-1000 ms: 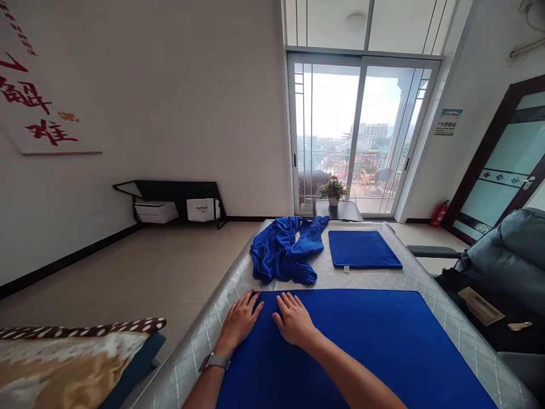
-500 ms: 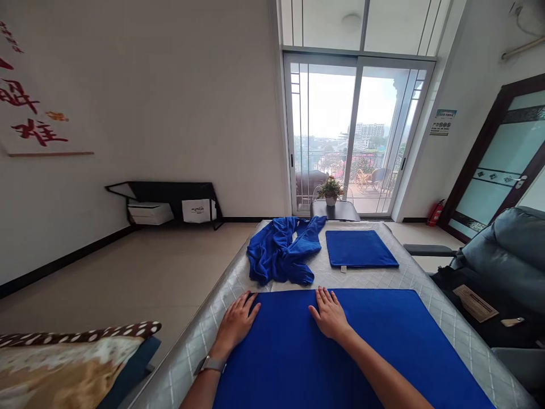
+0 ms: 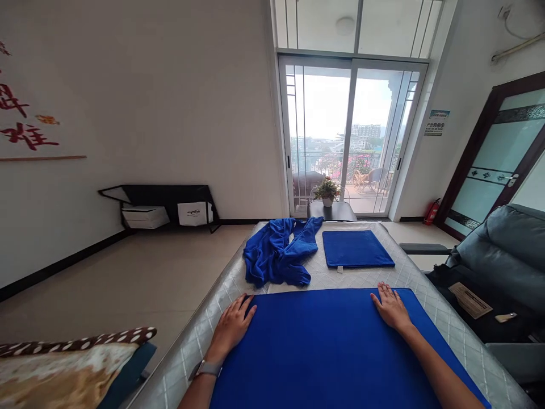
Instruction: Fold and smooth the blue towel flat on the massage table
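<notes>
From the head camera, a smooth, deep-blue rectangular cloth (image 3: 315,346) lies flat across the near part of a silver-grey quilted mattress (image 3: 466,346), running out of sight at the bottom. A strip of mattress shows along the cloth's left and right sides. The left hand (image 3: 233,324), a grey-strapped watch (image 3: 208,368) on its wrist, rests palm down at the cloth's far left corner, by the mattress's left edge, its fingers stretched out and a little spread. The right hand (image 3: 392,308) lies flat near the cloth's far right corner, fingers long and fairly close together, thumb apart, the tips at the far edge. Neither hand grips anything.

Toward the mattress's far left corner sits a crumpled heap of blue fabric (image 3: 276,253). Toward the far right corner lies a flat blue fabric square (image 3: 357,248), a small white label (image 3: 339,269) sticking out of its near edge; the two are just apart. Beyond the mattress's far edge, a leafy plant in a white pot (image 3: 327,192) stands on a dark-seated chair (image 3: 332,212). Beside the mattress's right edge is a dark grey padded armchair (image 3: 502,244), with a brown printed card (image 3: 470,299) on its seat.
</notes>
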Demonstrator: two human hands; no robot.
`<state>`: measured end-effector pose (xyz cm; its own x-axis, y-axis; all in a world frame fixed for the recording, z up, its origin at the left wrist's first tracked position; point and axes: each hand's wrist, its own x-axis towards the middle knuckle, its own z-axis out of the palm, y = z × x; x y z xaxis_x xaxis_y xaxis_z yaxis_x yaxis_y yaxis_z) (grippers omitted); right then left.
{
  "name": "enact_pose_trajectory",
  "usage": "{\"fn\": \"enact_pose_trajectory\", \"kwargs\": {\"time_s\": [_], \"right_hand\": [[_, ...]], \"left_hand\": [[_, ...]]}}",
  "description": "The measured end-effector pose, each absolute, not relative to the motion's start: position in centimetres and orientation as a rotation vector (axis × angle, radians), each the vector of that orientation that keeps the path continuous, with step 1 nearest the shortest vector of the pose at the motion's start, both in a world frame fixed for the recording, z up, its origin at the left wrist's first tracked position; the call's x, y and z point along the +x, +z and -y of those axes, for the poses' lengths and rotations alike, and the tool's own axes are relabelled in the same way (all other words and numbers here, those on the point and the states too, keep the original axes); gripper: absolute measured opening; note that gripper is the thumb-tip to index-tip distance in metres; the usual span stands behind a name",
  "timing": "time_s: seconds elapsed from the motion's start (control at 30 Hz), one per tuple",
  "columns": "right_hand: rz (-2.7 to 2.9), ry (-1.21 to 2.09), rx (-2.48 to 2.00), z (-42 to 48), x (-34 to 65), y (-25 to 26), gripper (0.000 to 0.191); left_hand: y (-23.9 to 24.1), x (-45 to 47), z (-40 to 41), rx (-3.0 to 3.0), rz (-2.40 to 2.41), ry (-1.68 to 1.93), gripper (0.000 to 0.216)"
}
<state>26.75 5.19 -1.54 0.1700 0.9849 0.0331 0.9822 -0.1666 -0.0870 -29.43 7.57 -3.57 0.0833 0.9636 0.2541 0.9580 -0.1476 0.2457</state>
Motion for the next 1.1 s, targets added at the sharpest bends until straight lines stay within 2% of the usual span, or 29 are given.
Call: {"fn": "enact_pose_trajectory", "kwargs": {"time_s": [0.3, 0.87, 1.1], "right_hand": [[1.742, 0.021, -2.466, -4.9, 35.5, -2.9, 0.076], [1.704, -0.023, -2.427, -5.0, 35.4, -3.5, 0.077], [1.714, -0.017, -2.42, -4.9, 35.4, -3.3, 0.077]], "left_hand": [[-3.1, -29.3, -7.3, 2.28, -2.042, 0.579, 0.057], [-2.9, -29.2, -7.6, 2.27, -2.047, 0.573, 0.056], [-2.6, -29.0, -7.3, 2.219, -2.049, 0.596, 0.065]]}}
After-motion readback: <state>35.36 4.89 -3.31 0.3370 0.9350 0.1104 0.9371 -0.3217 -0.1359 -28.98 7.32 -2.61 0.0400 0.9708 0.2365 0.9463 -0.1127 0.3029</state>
